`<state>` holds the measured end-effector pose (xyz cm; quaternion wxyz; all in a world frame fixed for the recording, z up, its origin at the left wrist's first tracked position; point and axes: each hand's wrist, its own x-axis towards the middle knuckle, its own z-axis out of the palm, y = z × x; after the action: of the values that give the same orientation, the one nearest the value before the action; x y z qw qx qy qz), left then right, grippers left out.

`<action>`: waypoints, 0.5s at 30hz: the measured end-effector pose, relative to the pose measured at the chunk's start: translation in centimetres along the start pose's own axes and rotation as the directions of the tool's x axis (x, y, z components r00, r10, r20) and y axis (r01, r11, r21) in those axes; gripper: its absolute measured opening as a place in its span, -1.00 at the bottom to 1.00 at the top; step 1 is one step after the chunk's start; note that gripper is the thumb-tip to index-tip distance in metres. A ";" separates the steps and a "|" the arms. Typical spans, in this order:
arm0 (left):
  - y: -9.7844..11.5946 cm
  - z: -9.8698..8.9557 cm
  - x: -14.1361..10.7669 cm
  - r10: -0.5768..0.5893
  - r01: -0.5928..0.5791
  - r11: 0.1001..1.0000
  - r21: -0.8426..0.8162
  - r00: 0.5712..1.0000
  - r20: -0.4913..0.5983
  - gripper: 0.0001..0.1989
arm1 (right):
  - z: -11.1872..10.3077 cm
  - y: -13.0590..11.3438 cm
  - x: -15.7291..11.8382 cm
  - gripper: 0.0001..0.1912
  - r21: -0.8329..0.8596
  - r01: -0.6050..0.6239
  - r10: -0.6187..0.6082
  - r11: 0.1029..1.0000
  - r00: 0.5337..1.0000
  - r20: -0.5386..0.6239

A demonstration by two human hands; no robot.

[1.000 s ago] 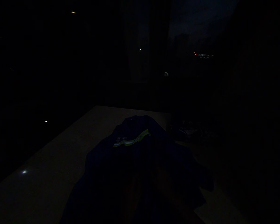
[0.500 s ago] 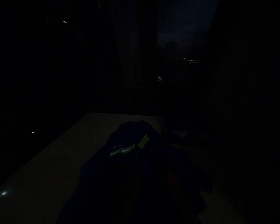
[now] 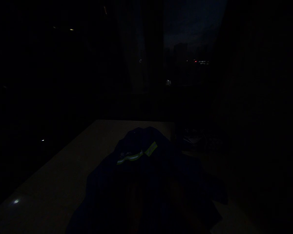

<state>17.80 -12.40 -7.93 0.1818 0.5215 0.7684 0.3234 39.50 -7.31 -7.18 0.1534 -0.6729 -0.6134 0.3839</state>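
Observation:
A dark blue work jacket [image 3: 102,182] lies spread on a pale table [image 3: 63,175]. Yellow-green reflective strips with a silver middle [image 3: 130,158] cross its chest, and small pale marks show above the left strip. In the deep shadow over the lower front of the jacket I faintly make out my left hand [image 3: 134,198], a dim brownish shape. My right hand [image 3: 177,191] is a similar dim shape further right, also over the cloth. The fingers of both are lost in the dark, so whether they grip the fabric cannot be seen.
Beyond the table's far right corner sits a dark bundle [image 3: 192,139] with pale markings, too dim to name. A window [image 3: 192,26] at the back shows dusk sky and small lights. A bright reflection lies on the table's left side. Darkness hides the surroundings.
The whole view has shifted slightly, with the table and jacket now a little further right. My hands appear to have moved slightly over the jacket, the left one looking more upright.

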 end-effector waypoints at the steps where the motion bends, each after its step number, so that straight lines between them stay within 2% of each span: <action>1: -0.4 0.5 -0.3 -0.029 0.029 0.999 0.015 0.999 0.043 -0.57 | 0.0 0.0 -0.1 -0.51 0.040 -0.030 0.030 0.999 1.000 0.004; 4: -1.0 1.7 -0.8 -0.114 0.076 0.988 0.135 0.948 0.296 -0.57 | 0.1 0.2 -0.2 -0.42 0.143 -0.056 0.054 0.988 0.998 0.019; 5: -0.8 1.8 -0.8 -0.120 0.059 0.980 0.189 0.935 0.334 -0.57 | 0.1 0.3 -0.1 -0.43 0.159 -0.068 0.064 0.985 0.998 0.030; 7: 0.5 1.5 -0.4 -0.056 -0.036 0.961 0.273 0.945 0.322 -0.56 | 0.3 0.7 0.1 -0.48 0.188 -0.111 0.103 0.976 0.993 0.052; 9: 2.5 0.9 0.4 0.058 -0.161 0.933 0.322 0.951 0.304 -0.56 | 0.7 1.2 0.3 -0.51 0.264 -0.140 0.129 0.954 0.990 0.056; 12: 5.2 0.9 1.5 0.190 -0.307 0.896 0.321 0.918 0.349 -0.57 | 1.2 1.7 0.5 -0.49 0.428 -0.126 0.129 0.895 0.991 0.022; 13: 5.7 1.3 1.8 0.187 -0.302 0.907 0.293 0.913 0.363 -0.59 | 1.3 1.7 0.4 -0.50 0.467 -0.119 0.126 0.876 0.992 0.015; 15: 5.9 2.4 1.9 0.128 -0.210 0.957 0.202 0.926 0.354 -0.64 | 1.3 1.6 0.3 -0.52 0.511 -0.112 0.113 0.852 0.993 0.030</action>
<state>22.53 -8.45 -5.51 0.2184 0.6517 0.7107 0.1500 39.73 -7.70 -9.17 0.3040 -0.6428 -0.4491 0.5410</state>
